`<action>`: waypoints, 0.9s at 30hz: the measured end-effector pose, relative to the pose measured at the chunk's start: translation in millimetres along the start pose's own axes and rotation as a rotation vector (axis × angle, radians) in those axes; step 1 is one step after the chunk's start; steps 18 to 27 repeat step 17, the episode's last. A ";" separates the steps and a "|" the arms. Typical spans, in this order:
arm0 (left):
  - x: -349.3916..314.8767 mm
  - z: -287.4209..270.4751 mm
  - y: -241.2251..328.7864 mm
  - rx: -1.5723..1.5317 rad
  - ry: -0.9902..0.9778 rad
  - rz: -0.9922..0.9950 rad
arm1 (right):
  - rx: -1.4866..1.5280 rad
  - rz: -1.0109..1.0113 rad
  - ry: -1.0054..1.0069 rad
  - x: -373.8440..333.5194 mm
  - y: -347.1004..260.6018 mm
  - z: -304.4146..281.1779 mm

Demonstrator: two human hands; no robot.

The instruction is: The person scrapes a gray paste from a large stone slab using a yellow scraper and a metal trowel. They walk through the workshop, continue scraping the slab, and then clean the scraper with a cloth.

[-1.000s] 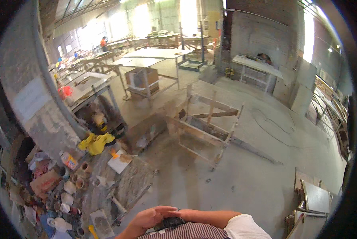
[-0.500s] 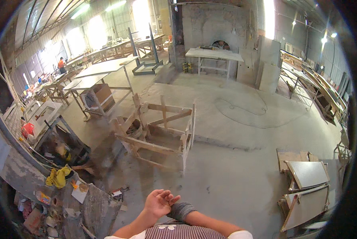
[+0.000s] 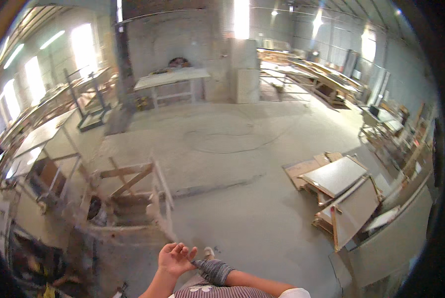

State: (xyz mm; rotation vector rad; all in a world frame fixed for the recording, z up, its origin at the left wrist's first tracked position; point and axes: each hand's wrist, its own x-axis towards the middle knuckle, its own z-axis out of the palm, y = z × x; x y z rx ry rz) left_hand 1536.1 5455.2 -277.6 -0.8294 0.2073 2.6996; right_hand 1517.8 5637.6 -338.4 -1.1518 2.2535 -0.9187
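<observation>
My bare left hand (image 3: 174,260) is raised in front of my body, palm up, its fingers apart and loosely curled with nothing visible in them. Grey knit fabric, apparently a glove, covers my right hand (image 3: 216,272), which lies across my front. Its narrow end meets the base of the left palm, and the separate fingers cannot be made out. Below both hands is a striped garment (image 3: 202,293) with a white flower shape. A light shoe (image 3: 209,252) shows just beyond them on the floor.
A wooden frame (image 3: 128,228) stands ahead on the left. White-faced panels (image 3: 337,175) lie stacked at the right, beside a large leaning board (image 3: 391,248). A thin cable (image 3: 227,150) curls over the floor. A white-topped table (image 3: 173,78) stands by the far wall.
The view has swung to the right, so the wooden frame and far table now sit further left. More of the right-hand boards shows. My hands stay close together.
</observation>
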 end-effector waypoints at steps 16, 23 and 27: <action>135.5 115.6 101.5 0.788 -0.585 -0.183 | 0.240 0.224 -0.277 193.5 116.4 -140.5; 152.8 124.7 98.7 0.899 -0.649 -0.268 | 0.259 0.247 -0.265 180.3 136.6 -120.3; 152.8 124.7 98.7 0.899 -0.649 -0.268 | 0.259 0.247 -0.265 180.3 136.6 -120.3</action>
